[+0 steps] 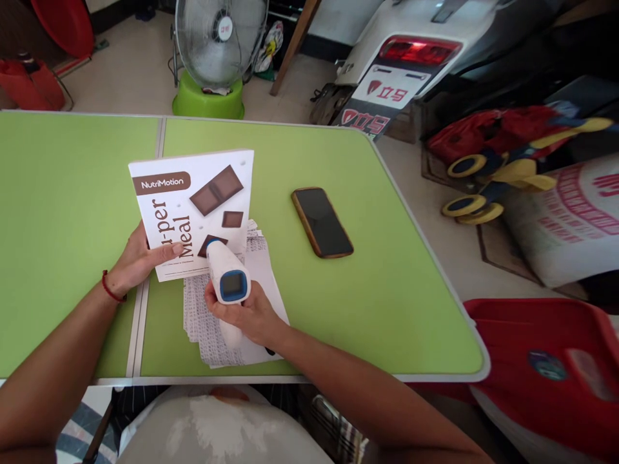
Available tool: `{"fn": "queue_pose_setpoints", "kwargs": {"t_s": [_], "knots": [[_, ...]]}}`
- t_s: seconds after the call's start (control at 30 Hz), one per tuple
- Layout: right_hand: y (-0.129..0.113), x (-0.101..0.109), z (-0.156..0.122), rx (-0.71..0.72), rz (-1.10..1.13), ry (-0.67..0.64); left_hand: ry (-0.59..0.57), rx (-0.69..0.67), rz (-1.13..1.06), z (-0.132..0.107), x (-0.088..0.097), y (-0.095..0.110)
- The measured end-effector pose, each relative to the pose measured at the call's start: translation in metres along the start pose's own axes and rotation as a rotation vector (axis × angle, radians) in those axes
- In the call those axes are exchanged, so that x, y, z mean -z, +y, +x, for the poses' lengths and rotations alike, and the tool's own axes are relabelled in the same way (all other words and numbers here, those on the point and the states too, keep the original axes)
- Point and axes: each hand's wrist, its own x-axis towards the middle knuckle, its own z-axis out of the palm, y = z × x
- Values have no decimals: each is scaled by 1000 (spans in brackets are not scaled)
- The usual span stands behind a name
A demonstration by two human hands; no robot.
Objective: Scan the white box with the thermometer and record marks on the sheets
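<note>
My left hand (140,261) is closed on a white NutriMotion box (169,222), with the thumb across its front and the other fingers behind it. Chocolate pieces are printed on the box, which is held tilted up over the table. In my right hand (256,316) is a white infrared thermometer (225,267), gripped by its handle. Its blue-framed screen faces me and its front end points at the lower part of the box. Beneath both hands lies a stack of handwritten papers (265,270). The tip of something black shows by my right wrist.
A smartphone (323,222) in a brown case lies on the green folding table (396,309), right of the papers. Past the far edge stand a fan (220,38) on a green tub and a white scooter (367,45). A red-lidded bin (541,341) is at the right.
</note>
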Motion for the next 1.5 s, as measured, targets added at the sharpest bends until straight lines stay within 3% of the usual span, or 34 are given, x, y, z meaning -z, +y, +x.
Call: {"fn": "queue_pose_setpoints", "kwargs": {"t_s": [0.47,0.93,1.33,1.5], "knots": [[-3,1,0,14,-38,-68,-17,13,19,0,2,1],[-3,-1,0,-32,-57,27,-39,-15,28,1,4,-1],[-3,1,-1,37,-38,-77,-47,-3,38,1,2,4],[-6,0,-2,3,-61,-39,-39,4,38,1,3,3]]}}
